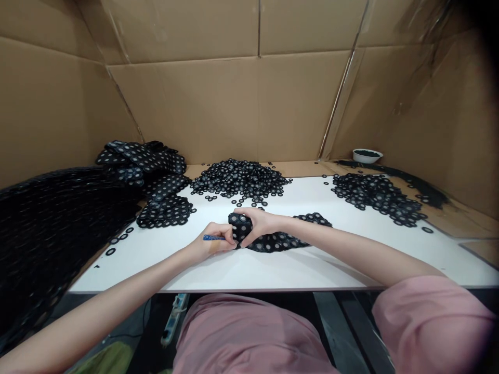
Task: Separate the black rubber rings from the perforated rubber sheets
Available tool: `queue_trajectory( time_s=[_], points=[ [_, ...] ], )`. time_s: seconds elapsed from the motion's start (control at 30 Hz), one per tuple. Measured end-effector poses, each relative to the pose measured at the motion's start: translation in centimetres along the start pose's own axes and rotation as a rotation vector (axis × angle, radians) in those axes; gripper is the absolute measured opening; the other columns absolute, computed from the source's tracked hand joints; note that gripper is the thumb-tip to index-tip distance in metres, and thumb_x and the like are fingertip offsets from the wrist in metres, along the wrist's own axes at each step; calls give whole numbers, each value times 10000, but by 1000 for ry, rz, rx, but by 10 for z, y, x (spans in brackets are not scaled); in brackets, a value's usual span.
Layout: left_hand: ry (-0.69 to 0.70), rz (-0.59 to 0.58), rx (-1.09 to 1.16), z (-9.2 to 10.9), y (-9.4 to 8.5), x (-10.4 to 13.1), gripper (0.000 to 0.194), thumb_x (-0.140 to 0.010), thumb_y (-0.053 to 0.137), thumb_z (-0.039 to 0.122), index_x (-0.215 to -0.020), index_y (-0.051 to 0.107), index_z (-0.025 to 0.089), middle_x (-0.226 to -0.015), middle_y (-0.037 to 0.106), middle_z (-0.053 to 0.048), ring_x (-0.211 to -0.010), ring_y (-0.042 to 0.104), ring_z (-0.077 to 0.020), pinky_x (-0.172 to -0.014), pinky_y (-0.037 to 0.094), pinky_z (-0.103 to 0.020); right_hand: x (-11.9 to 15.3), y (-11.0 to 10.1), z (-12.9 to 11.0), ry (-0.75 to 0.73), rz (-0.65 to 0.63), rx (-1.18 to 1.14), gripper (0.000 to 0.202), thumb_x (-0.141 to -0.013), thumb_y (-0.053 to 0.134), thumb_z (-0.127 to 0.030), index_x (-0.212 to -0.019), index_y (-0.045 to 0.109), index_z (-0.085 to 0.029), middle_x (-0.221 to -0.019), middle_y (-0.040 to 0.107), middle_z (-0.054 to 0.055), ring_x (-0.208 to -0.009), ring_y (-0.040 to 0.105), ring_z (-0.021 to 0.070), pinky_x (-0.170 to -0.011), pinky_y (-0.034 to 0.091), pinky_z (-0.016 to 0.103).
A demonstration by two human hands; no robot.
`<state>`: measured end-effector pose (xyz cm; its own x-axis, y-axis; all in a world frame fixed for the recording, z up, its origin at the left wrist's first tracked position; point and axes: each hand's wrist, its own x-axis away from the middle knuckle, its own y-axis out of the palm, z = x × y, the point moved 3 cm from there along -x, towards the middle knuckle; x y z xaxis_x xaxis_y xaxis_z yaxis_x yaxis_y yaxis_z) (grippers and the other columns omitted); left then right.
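Note:
A black piece patterned with pale round spots [273,242] lies at the middle of the white tabletop, its left end raised between my hands. My left hand [219,238] is closed around a thin blue-handled tool [213,238], with its fingertips at the left end of the piece; the tool's tip is hidden. My right hand [257,224] holds that raised end from the right, thumb toward me and fingers over the far side. My right forearm passes over the piece's right part.
A heap of small black rings [241,179] lies behind my hands, another pile [376,197] to the right. Spotted black pieces [167,208] and a large dark mass [58,223] fill the left. A white bowl [366,157] stands back right. Cardboard walls [226,109] enclose the table [273,278].

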<state>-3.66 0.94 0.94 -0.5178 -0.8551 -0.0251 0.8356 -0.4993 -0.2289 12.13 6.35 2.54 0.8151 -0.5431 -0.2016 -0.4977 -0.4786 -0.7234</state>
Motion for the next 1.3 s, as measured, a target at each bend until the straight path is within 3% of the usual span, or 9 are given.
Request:
queue_trajectory(
  time_s=[0.17,0.5,0.83,1.3],
  points=[
    [-25,6,31,1,0,0,220,-666,667,222,-569,493,130,-489,446,43,-400,325,-40,-398,206,-179,0,-1,-2,-1,18,-22,591,-485,830,-365,-947,507,-187,-909,535,1,-835,517,187,-729,430,276],
    [-42,-94,56,-1,5,-1,234,-672,671,251,-579,492,131,-473,461,35,-395,333,-43,-385,201,-174,4,0,-6,-45,13,-11,559,-451,843,-308,-858,477,-197,-818,497,-30,-761,492,159,-640,388,235],
    [-54,118,130,1,1,-2,253,-622,706,202,-566,470,131,-510,498,44,-375,337,-24,-360,194,-156,1,-2,-5,48,57,-79,500,-468,821,-279,-826,483,-189,-807,507,-36,-746,492,149,-648,386,238],
    [-112,33,25,0,-1,-6,220,-643,685,211,-582,489,131,-485,520,33,-324,328,-25,-310,178,-152,-3,2,4,76,71,-107,498,-437,823,-340,-764,482,-185,-761,484,-46,-712,476,140,-616,369,232]
  ],
)
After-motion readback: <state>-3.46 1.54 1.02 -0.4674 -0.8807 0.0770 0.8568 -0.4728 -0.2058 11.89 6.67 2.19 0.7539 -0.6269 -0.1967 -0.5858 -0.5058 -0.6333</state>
